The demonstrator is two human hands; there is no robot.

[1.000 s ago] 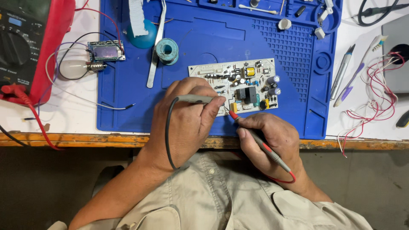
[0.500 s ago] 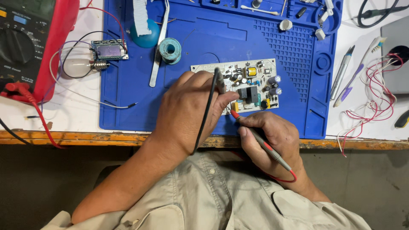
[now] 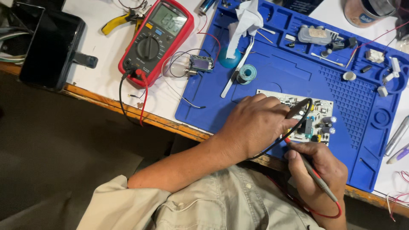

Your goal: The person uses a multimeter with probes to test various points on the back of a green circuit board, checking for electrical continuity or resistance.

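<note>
White desk top carries a blue work mat (image 3: 272,76), and the circuit board (image 3: 317,113) lies on its near half. Left hand (image 3: 255,123) pinches a black probe (image 3: 298,110) over the board; right hand (image 3: 317,170), nearer the desk edge, grips a red probe (image 3: 313,172). Either tip could slip and bridge neighbouring parts.

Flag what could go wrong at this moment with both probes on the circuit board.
The black probe in the left hand and the red probe in the right hand meet close together on the crowded white circuit board; a slip could bridge neighbouring parts. The black lead loops across the board and could snag, dragging it.
</note>
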